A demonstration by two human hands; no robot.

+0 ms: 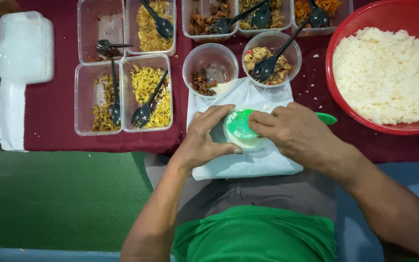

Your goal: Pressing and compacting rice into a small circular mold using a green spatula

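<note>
My left hand (204, 138) wraps around a small clear round cup (241, 140) that stands on a white sheet (248, 165) at the table's near edge. Rice fills the cup, and a green scoop (241, 125) lies flat on top of it. My right hand (294, 131) grips that scoop; its green handle tip (327, 118) sticks out to the right past my knuckles. My fingers hide much of the cup's rim.
A large red bowl of white rice (389, 73) stands at the right. Clear rectangular tubs of yellow noodles (149, 92) and fried sides with black spoons fill the back. Two round cups (210, 65) sit behind the sheet. Stacked lids (23, 46) lie far left on the maroon cloth (54, 111).
</note>
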